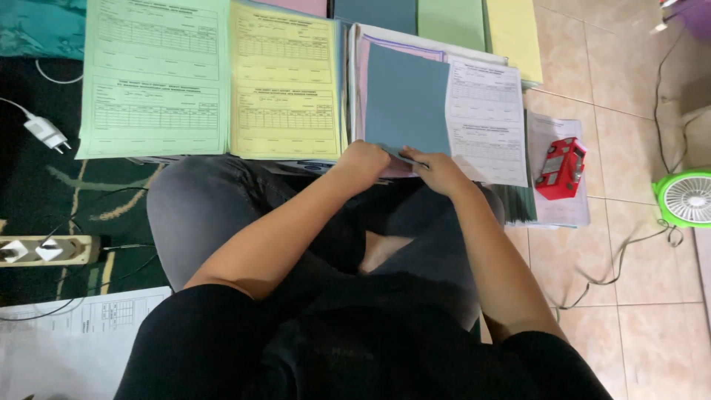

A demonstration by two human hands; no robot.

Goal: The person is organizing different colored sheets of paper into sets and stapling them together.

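Observation:
I sit cross-legged on the floor with stacks of paper in front of me. My left hand (363,161) and my right hand (437,172) meet at the near edge of a grey-blue sheet (406,100), and both pinch its lower edge. The sheet lies on a stack of pale pink and white paper (358,67). A white printed form (486,122) lies just right of it, partly under my right hand's side.
A green form stack (155,74) and a yellow form stack (285,81) lie to the left. A red stapler (561,168) rests on papers at the right. A green fan (685,197) stands far right, a power strip (44,250) far left, cables trail across the floor.

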